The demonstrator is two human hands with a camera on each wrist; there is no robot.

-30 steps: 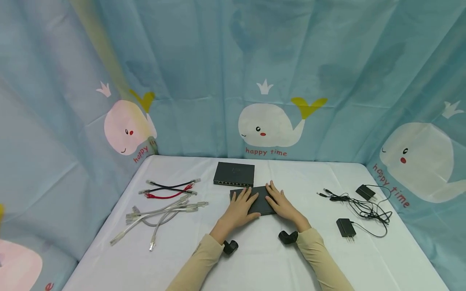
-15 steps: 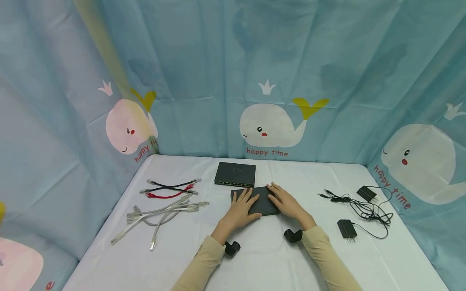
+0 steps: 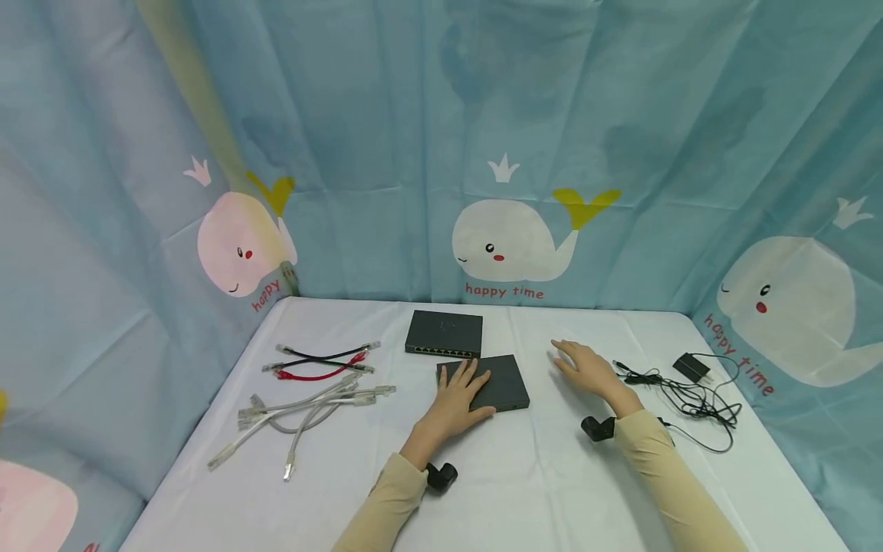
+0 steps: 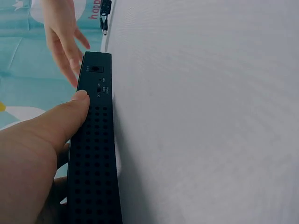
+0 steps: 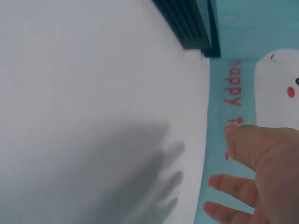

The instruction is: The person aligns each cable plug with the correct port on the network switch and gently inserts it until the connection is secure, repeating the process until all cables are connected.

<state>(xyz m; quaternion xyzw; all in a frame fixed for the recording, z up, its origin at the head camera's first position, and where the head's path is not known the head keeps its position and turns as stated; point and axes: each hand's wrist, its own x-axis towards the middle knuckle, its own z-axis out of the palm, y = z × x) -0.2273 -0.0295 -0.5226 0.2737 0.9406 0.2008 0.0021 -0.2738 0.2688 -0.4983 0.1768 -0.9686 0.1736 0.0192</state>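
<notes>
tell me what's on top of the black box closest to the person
The left hand rests on the black box, fingers spread over its left part. The right part of its top shows, dark and uncovered. The surface beneath the hand is covered and cannot be seen.

In the head view, the sleeved left forearm (image 3: 386,502) points toward one o'clock, the left hand (image 3: 451,399) palm down with fingers (image 3: 478,385) straight and spread, the thumb (image 3: 477,416) aimed between two and three o'clock. The right forearm (image 3: 669,471) slants toward eleven o'clock; the right hand (image 3: 589,372) is raised, its fingers (image 5: 236,187) extended toward ten o'clock and slightly parted.
</notes>
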